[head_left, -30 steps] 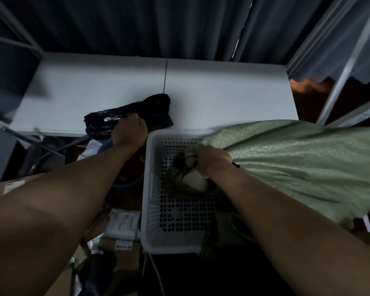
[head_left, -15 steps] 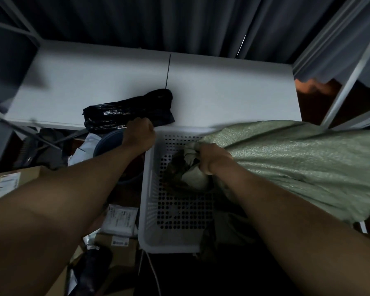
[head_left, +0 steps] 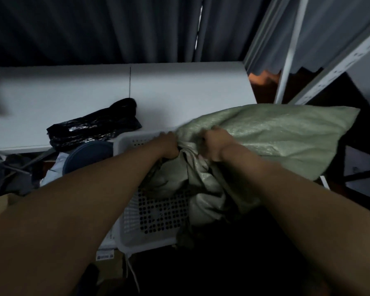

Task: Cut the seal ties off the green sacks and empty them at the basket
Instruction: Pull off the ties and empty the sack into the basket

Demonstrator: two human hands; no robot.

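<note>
My two bare forearms reach out ahead of me, and both hands are clamped on the one green sack (head_left: 271, 133): my left hand (head_left: 168, 145) has its fingers curled into the bunched, crumpled neck of the woven fabric, and my right hand (head_left: 215, 144) grips a fistful of the same cloth just beside it. The sack is coarse plastic weave with a dull sheen, its gathered mouth hanging down into the white basket (head_left: 156, 212), its plump body lying off to my right over the far rim. That basket is a single rectangular plastic one, its walls and floor pierced with round holes. Left of it sits a round dark blue tub (head_left: 88, 154). Beyond, one crinkly black plastic bag (head_left: 92, 127) lies glossy on the smooth white table (head_left: 179, 90), and dark pleated curtains (head_left: 115, 28) hang behind.
</note>
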